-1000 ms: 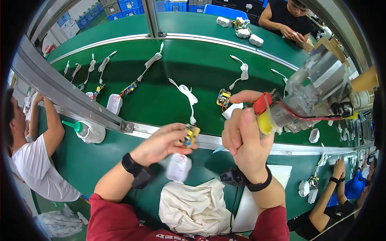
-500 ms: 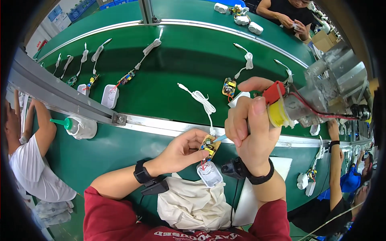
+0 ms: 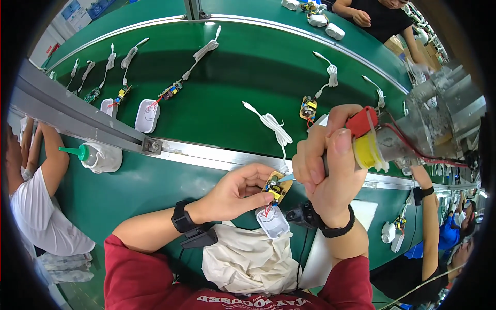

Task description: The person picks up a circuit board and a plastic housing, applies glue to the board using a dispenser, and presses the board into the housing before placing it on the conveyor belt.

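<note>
Left hand (image 3: pixel 235 194): forearm enters from lower left, fingers curled, fingertips pinched together at right. Right hand (image 3: pixel 328 165): raised just right of left hand, closed in fist, thumb up, wrist bent.

green conveyor belt (image 3: pixel 232 77) | white squeeze bottle (image 3: pixel 101 156) | cream cloth (image 3: pixel 248 258) | white shell (image 3: pixel 146 116)

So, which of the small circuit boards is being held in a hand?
The yellow circuit board pinched in the left hand, just above a white shell. The other boards lie untouched on the green belt.
</note>
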The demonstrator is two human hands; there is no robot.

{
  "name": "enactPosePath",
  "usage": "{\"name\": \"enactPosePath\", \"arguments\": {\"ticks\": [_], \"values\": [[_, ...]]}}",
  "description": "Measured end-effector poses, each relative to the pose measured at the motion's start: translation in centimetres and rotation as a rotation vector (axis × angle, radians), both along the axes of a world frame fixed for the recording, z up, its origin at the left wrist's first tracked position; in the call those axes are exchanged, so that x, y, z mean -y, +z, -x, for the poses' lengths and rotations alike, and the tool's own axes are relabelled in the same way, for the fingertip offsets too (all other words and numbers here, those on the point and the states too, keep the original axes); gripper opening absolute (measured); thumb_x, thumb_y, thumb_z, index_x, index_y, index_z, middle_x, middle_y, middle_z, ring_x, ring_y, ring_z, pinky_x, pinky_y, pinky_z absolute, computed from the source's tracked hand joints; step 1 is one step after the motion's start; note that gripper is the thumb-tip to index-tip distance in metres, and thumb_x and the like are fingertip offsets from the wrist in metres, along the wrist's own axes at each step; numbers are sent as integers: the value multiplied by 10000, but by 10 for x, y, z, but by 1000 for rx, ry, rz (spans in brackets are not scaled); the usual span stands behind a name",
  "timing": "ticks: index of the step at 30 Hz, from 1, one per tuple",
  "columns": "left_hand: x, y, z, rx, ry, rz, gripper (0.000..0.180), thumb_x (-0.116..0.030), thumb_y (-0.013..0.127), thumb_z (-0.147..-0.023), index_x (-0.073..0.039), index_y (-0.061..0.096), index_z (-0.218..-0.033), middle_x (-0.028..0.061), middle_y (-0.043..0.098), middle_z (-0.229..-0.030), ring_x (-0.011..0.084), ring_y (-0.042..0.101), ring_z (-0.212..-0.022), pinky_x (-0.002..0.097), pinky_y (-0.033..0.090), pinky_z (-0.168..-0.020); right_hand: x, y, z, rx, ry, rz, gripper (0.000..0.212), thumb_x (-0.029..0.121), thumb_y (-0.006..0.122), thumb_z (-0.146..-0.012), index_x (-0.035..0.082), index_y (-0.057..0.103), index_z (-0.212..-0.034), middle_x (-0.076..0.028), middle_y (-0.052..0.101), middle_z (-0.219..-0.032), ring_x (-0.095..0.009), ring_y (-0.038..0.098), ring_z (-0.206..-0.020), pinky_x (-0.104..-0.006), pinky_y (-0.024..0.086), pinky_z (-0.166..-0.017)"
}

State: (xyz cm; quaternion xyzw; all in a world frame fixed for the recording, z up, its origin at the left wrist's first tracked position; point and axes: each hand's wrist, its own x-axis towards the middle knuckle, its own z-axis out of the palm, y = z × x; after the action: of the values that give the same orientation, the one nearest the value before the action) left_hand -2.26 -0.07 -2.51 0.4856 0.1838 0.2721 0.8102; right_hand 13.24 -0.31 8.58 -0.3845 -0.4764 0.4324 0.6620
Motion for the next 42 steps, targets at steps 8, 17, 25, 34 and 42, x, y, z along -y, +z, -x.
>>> {"name": "enactPosePath", "arguments": {"ticks": [8, 17, 25, 34, 42], "values": [[1, -5, 3, 3, 8, 9, 368, -17, 592, -901, -20, 474, -1249, 45, 592, -1099, 94, 569, -1003, 248, 474, -872, 1, -8, 4, -10, -10, 0, 297, 360, 493, -965, 107, 345, -913, 9, 321, -468, -69, 267, -333, -230, 202, -330], [1, -7, 2, -6, 9, -22, 373, -19, 598, -898, -18, 477, -1250, 43, 593, -1108, 92, 569, -1002, 248, 474, -871, 2, -11, 1, -32, 15, -11, 279, 358, 471, -975, 110, 353, -926, 10, 320, -465, -73, 268, -330, -232, 194, -329], [2, -5, 0, -14, 18, -40, 382, -17, 610, -889, -19, 481, -1248, 43, 591, -1133, 94, 565, -1014, 250, 475, -863, 2, -7, -3, -36, 17, -3, 294, 375, 473, -974, 110, 350, -933, 15, 315, -469, -72, 266, -333, -235, 191, -333], [0, -5, -3, -13, 18, -43, 395, -14, 623, -878, -12, 483, -1248, 48, 585, -1148, 95, 568, -1004, 254, 478, -854, -1, -4, -7, -23, 9, -2, 291, 376, 474, -974, 116, 351, -929, 15, 316, -471, -69, 257, -346, -235, 191, -341], [-1, -2, -9, -23, 5, -32, 408, -18, 626, -880, -10, 480, -1260, 49, 582, -1151, 96, 569, -995, 252, 479, -849, -3, 2, -10, -39, -48, 8, 288, 349, 493, -966, 105, 349, -915, 10, 324, -473, -69, 263, -349, -231, 207, -341]]}}
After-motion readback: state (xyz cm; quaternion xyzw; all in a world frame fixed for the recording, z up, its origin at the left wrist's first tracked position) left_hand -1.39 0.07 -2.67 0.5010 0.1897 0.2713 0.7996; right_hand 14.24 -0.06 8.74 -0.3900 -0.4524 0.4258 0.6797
